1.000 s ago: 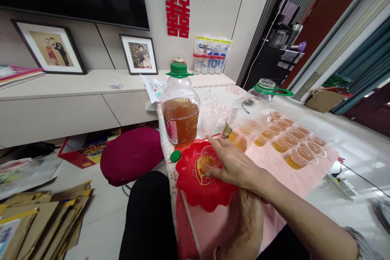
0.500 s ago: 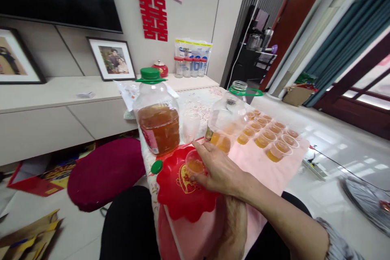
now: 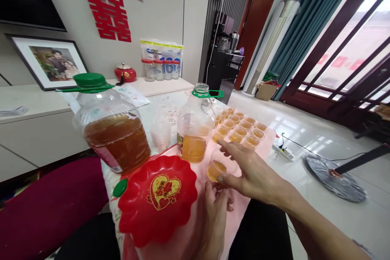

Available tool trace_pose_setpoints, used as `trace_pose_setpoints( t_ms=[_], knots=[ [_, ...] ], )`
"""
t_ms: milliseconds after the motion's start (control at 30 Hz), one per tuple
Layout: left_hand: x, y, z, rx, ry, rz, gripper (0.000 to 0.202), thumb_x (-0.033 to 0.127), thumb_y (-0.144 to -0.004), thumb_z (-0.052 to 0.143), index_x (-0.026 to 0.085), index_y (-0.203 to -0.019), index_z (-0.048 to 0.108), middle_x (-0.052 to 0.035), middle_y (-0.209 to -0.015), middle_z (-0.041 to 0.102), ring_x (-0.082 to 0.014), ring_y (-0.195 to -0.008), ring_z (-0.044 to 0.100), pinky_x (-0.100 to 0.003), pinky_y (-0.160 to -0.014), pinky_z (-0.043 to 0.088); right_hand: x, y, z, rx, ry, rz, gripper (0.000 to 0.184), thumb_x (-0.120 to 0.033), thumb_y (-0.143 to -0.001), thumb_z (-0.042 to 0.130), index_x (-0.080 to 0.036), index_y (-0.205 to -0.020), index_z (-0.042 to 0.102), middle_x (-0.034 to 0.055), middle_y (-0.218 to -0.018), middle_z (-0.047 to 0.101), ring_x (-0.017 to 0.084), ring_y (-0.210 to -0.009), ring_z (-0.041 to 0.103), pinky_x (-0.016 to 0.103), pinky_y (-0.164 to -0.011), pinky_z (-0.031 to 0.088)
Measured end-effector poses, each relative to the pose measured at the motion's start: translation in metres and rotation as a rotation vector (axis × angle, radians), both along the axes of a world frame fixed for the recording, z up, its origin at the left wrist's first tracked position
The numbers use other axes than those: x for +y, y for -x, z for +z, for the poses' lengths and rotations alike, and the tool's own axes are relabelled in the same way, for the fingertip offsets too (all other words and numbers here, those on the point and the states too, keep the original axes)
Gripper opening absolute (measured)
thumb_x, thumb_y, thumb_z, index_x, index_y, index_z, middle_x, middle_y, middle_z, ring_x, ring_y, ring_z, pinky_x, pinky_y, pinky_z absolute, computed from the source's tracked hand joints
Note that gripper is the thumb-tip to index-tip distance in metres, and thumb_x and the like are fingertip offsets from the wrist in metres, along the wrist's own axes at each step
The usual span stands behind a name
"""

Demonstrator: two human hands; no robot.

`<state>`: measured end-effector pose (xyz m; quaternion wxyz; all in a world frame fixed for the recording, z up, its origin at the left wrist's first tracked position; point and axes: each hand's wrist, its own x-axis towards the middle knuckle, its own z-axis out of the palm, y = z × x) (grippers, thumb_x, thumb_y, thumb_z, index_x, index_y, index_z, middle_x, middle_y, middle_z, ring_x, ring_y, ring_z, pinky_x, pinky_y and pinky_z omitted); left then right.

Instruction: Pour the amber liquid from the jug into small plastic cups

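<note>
Cup [image 3: 217,169] of amber liquid, mid-frame just right of the red plate [image 3: 183,201], is pinched lightly by my right hand [image 3: 254,174], left hand [image 3: 213,213] loosely spread below; I judge it thin, light, spill-prone, best held around its wall.

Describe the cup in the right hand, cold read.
On the pink-covered table, find the uncapped bottle with a green neck ring. Right of its base is a small clear cup of amber liquid. Unlike the rowed cups behind, it stands alone, gripped by the right hand.

Bare right forearm [image 3: 310,223]; black trousers [image 3: 262,231] (lap only)
</note>
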<state>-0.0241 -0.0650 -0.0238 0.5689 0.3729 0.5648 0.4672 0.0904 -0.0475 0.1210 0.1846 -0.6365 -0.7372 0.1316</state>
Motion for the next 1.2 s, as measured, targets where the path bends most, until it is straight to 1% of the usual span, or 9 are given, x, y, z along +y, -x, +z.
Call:
trace_pose_setpoints(
  t_ms=[67, 100, 167, 267, 433, 600, 867, 1033, 1200],
  knots=[
    [0.002, -0.001, -0.004, -0.152, 0.017, -0.224, 0.026, 0.026, -0.09, 0.062, 0.012, -0.111, 0.06, -0.008, -0.107, 0.069, -0.011, -0.072, 0.066, -0.024, -0.063, 0.057, 0.0, -0.018, -0.006, -0.024, -0.019, -0.082, 0.076, -0.044, -0.087, 0.068, -0.019, -0.154, 0.045, 0.0177, -0.127, 0.07, 0.035, -0.113, 0.068, 0.051, -0.088, 0.058],
    [0.003, 0.0, -0.005, -0.208, 0.03, -0.296, 0.029, 0.025, -0.087, 0.059, 0.012, -0.113, 0.057, -0.0093, -0.11, 0.068, -0.0105, -0.071, 0.066, -0.024, -0.061, 0.056, 0.001, -0.027, -0.011, -0.038, -0.024, -0.124, 0.075, -0.047, -0.087, 0.068, -0.017, -0.152, 0.047, 0.0181, -0.124, 0.071, 0.035, -0.111, 0.069, 0.051, -0.087, 0.058],
    [0.003, 0.001, -0.007, -0.274, 0.056, -0.363, 0.033, 0.026, -0.085, 0.054, 0.013, -0.116, 0.052, -0.0117, -0.118, 0.064, -0.0099, -0.072, 0.065, -0.023, -0.062, 0.055, 0.006, -0.041, -0.022, -0.065, -0.032, -0.2, 0.075, -0.048, -0.087, 0.069, -0.015, -0.152, 0.047, 0.0191, -0.123, 0.07, 0.035, -0.11, 0.069, 0.05, -0.087, 0.058],
    [0.002, 0.003, -0.006, -0.284, 0.059, -0.349, 0.037, 0.032, -0.086, 0.055, 0.014, -0.117, 0.048, -0.0121, -0.121, 0.062, -0.01, -0.077, 0.065, -0.023, -0.066, 0.055, 0.016, -0.057, -0.042, -0.115, -0.045, -0.284, 0.074, -0.045, -0.088, 0.071, -0.015, -0.151, 0.045, 0.0184, -0.13, 0.067, 0.031, -0.113, 0.068, 0.05, -0.091, 0.057],
    [0.003, 0.002, 0.001, -0.27, 0.122, -0.334, 0.041, 0.032, -0.081, 0.055, 0.013, -0.117, 0.047, -0.0127, -0.121, 0.062, -0.0092, -0.075, 0.063, -0.023, -0.065, 0.054, 0.036, -0.07, -0.067, -0.187, -0.072, -0.335, 0.054, -0.048, -0.095, 0.067, -0.021, -0.14, 0.055, 0.0097, -0.129, 0.066, 0.025, -0.112, 0.066, 0.05, -0.095, 0.057],
    [0.005, 0.001, 0.0, -0.279, 0.132, -0.334, 0.043, 0.029, -0.079, 0.057, 0.013, -0.118, 0.048, -0.0132, -0.12, 0.063, -0.0087, -0.072, 0.063, -0.023, -0.063, 0.052, 0.053, -0.075, -0.079, -0.23, -0.097, -0.363, 0.047, -0.046, -0.096, 0.066, -0.021, -0.135, 0.059, 0.0096, -0.134, 0.064, 0.025, -0.113, 0.066, 0.049, -0.095, 0.058],
    [0.007, 0.0, 0.0, -0.294, 0.155, -0.307, 0.045, 0.03, -0.075, 0.06, 0.013, -0.115, 0.049, -0.0132, -0.117, 0.065, -0.0095, -0.069, 0.062, -0.024, -0.061, 0.051, 0.062, -0.074, -0.096, -0.283, -0.115, -0.414, 0.047, -0.045, -0.096, 0.067, -0.02, -0.135, 0.059, 0.0099, -0.134, 0.064, 0.025, -0.114, 0.066, 0.049, -0.095, 0.058],
    [0.007, -0.001, 0.003, -0.263, 0.185, -0.306, 0.05, 0.032, -0.069, 0.061, 0.013, -0.113, 0.05, -0.0143, -0.116, 0.066, -0.0104, -0.068, 0.061, -0.025, -0.059, 0.05, 0.058, -0.073, -0.099, -0.253, -0.193, -0.42, 0.05, -0.046, -0.095, 0.068, -0.021, -0.137, 0.058, 0.01, -0.133, 0.064, 0.026, -0.115, 0.065, 0.051, -0.096, 0.057],
    [0.009, 0.0, 0.005, -0.245, 0.177, -0.304, 0.053, 0.035, -0.066, 0.061, 0.013, -0.114, 0.051, -0.0151, -0.117, 0.066, -0.013, -0.072, 0.063, -0.027, -0.062, 0.052, 0.026, -0.072, -0.111, -0.147, -0.345, -0.48, 0.053, -0.046, -0.095, 0.067, -0.022, -0.141, 0.054, 0.0113, -0.141, 0.06, 0.029, -0.124, 0.061, 0.055, -0.102, 0.054]
  ],
)
